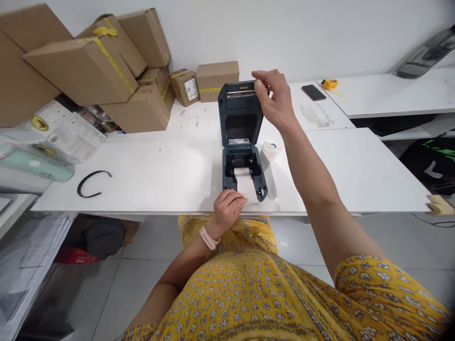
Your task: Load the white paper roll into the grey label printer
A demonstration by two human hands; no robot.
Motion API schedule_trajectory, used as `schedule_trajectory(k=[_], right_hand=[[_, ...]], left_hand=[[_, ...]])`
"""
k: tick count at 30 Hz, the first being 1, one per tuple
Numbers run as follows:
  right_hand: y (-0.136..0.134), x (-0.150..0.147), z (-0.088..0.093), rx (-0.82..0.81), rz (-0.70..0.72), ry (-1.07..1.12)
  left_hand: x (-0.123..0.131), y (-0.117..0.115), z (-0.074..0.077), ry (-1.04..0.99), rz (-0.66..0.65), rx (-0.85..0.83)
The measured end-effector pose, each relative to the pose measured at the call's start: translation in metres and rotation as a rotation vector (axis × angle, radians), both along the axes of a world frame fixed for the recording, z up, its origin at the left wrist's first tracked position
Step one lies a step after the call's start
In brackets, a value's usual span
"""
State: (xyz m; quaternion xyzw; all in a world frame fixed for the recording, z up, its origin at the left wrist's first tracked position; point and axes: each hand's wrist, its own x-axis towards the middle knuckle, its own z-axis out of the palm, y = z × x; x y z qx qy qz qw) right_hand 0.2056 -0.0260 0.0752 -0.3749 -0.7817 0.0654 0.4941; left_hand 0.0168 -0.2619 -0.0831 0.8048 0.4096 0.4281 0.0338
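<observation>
A dark label printer [227, 163] stands near the front edge of the white table, its lid [223, 113] raised. My right hand [275, 97] grips the lid's upper right corner, thumb on the inner side. A strip of white label paper [246, 185] runs from inside the printer over its front. My left hand [229, 207] lies at the printer's front with its fingers closed on the paper's end; the fingertips are partly hidden. Just right of the printer sits a roll of white labels [270, 149], with a loose strip trailing toward the table edge.
Cardboard boxes [85, 66] are stacked at the back left. A black headband [81, 182] and a green bottle [35, 161] are on the left. At the back right lie a phone [313, 92] and a yellow tape measure [330, 84]. The table's front edge touches my lap area.
</observation>
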Motion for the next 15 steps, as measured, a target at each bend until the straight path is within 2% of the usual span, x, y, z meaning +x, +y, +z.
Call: schedule_trajectory(k=[3,5,7,9,12,15], right_hand=[[0.023,-0.004,-0.002,0.078,-0.101,0.063],[0.034,-0.005,-0.004,0.069,-0.163,0.136],[0.042,-0.005,-0.005,0.004,-0.152,0.178],[0.047,-0.005,-0.004,-0.097,-0.06,0.193],[0.04,-0.006,0.001,-0.244,0.071,0.221],[0.008,-0.004,0.002,-0.295,0.113,0.233]], left_hand=[[0.002,-0.008,0.001,0.007,0.015,0.079],[0.003,-0.01,0.0,0.009,0.017,0.132],[0.005,-0.011,-0.002,0.019,0.01,0.147],[0.006,-0.012,-0.004,0.028,0.013,0.144],[0.007,-0.016,-0.008,0.016,0.021,0.128],[0.006,-0.021,-0.012,-0.01,0.017,0.114]])
